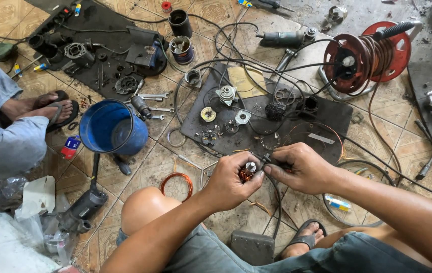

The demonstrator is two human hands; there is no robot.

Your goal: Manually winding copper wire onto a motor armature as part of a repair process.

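My left hand is closed around a small motor armature with copper windings and a silver shaft end. My right hand pinches a thin dark tool whose tip touches the armature. Both hands meet above the tiled floor, just in front of a black mat strewn with motor parts. My bare knee is below the left hand.
A blue bucket lies tipped at the left. A red cable reel stands at the upper right. A copper wire coil lies by my knee. Another person sits at the left. Black cables, spanners and power tools cover the floor.
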